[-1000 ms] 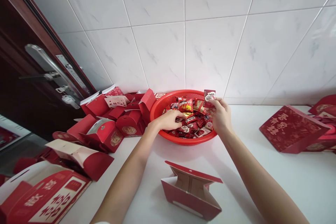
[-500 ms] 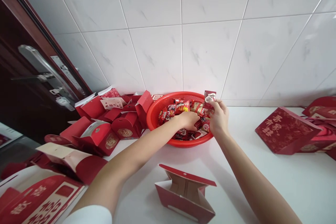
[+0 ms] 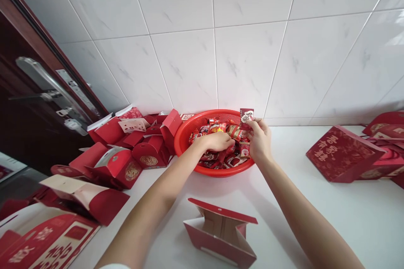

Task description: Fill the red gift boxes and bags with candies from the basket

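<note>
A red plastic basket point(image 3: 186, 157) full of small wrapped candies point(image 3: 217, 128) stands against the wall. My left hand point(image 3: 219, 141) is inside it, fingers curled down among the red wrappers; what they grip is hidden. At the basket's right rim, my right hand point(image 3: 260, 136) pinches a dark red candy packet point(image 3: 246, 114) upright between thumb and fingers, its pale printed patch showing. Nearer to me, a red gift box point(image 3: 217, 241) with a brown inside sits on the white table point(image 3: 284, 218), its top gaping.
Several red gift boxes point(image 3: 115, 166) crowd the left side, with a larger printed red box point(image 3: 53, 239) at the near left corner. More dark red boxes point(image 3: 344, 153) lie at the right. Behind are a tiled wall point(image 3: 246, 63) and a dark door with a metal handle point(image 3: 53, 84).
My left hand has shifted slightly left within the basket, its fingers less deep among the candies. My right hand still holds the packet at the rim. The view has turned slightly.
</note>
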`<state>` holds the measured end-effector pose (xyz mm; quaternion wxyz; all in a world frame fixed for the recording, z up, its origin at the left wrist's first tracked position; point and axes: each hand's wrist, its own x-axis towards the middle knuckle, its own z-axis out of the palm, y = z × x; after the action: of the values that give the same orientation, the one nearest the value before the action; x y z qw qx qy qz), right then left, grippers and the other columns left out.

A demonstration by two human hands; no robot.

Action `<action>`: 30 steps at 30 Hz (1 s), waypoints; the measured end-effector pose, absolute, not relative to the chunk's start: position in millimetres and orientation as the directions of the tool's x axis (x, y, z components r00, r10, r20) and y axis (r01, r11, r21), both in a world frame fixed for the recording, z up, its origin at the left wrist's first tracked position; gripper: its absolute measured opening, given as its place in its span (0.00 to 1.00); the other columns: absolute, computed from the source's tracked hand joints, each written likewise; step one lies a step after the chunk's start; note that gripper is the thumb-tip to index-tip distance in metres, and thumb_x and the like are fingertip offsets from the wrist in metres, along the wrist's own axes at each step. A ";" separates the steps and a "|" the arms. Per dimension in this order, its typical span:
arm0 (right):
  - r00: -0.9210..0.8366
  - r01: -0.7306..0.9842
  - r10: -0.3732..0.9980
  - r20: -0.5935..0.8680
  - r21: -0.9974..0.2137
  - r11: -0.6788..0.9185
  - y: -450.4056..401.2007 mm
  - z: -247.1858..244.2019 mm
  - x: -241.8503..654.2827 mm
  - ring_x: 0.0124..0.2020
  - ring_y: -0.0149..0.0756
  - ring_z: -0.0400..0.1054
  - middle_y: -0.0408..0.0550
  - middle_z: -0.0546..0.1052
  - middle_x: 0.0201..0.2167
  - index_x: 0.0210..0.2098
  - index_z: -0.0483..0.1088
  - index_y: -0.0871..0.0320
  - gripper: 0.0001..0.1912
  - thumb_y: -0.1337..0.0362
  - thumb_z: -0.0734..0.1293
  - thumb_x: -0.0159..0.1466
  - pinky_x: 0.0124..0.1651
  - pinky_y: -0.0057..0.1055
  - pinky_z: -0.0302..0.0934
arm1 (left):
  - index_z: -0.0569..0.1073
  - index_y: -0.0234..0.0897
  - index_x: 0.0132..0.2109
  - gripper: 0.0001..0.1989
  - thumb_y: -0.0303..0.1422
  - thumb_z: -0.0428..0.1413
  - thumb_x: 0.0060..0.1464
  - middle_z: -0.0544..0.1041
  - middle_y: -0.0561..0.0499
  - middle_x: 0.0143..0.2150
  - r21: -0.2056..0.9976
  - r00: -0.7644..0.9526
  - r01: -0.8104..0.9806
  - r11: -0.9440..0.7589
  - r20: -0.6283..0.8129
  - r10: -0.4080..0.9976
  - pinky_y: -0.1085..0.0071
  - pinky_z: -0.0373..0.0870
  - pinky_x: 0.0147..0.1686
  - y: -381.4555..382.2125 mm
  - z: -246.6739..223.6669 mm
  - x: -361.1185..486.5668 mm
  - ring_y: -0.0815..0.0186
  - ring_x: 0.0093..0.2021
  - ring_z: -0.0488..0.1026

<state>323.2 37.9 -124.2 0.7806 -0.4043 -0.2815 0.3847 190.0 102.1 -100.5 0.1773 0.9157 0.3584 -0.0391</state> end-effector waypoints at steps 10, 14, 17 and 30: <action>0.460 -0.342 0.877 0.136 -0.885 0.316 38.4 -124.8 322.4 0.22 0.28 0.65 0.37 0.74 0.24 0.26 0.70 0.55 0.10 0.60 0.74 0.49 0.26 0.27 0.60 | 0.62 0.40 0.30 0.17 0.40 0.42 0.66 0.68 0.53 0.29 0.648 0.598 0.499 -0.575 0.223 0.770 0.70 0.66 0.37 108.0 -91.3 164.2 0.64 0.33 0.67; 0.354 -0.323 0.927 0.129 -0.913 0.250 37.7 -122.8 320.3 0.21 0.29 0.68 0.38 0.75 0.23 0.27 0.70 0.55 0.13 0.58 0.76 0.48 0.27 0.28 0.62 | 0.56 0.41 0.28 0.17 0.42 0.45 0.64 0.59 0.55 0.26 0.762 0.464 0.309 -0.570 0.402 0.789 0.70 0.63 0.33 105.2 -92.4 161.3 0.66 0.29 0.60; 0.298 -0.317 0.947 0.121 -0.923 0.218 37.0 -121.2 318.8 0.21 0.31 0.70 0.39 0.77 0.26 0.28 0.71 0.56 0.15 0.56 0.77 0.47 0.27 0.29 0.63 | 0.55 0.41 0.28 0.19 0.46 0.47 0.62 0.57 0.55 0.26 0.799 0.433 0.286 -0.529 0.384 0.815 0.70 0.61 0.31 101.7 -92.3 160.6 0.66 0.28 0.59; 0.154 -0.161 0.968 0.198 -0.962 0.222 35.8 -127.1 320.4 0.24 0.35 0.72 0.44 0.80 0.29 0.38 0.75 0.57 0.23 0.50 0.79 0.50 0.26 0.30 0.63 | 0.73 0.35 0.33 0.16 0.45 0.61 0.53 0.75 0.51 0.33 0.868 0.502 0.114 -0.483 0.369 0.782 0.69 0.68 0.38 99.2 -95.2 163.2 0.63 0.36 0.72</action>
<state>320.4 35.8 -127.1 0.6257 -0.4305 -0.4688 0.4511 163.2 99.2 -95.2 0.4147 0.7609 0.2944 0.4029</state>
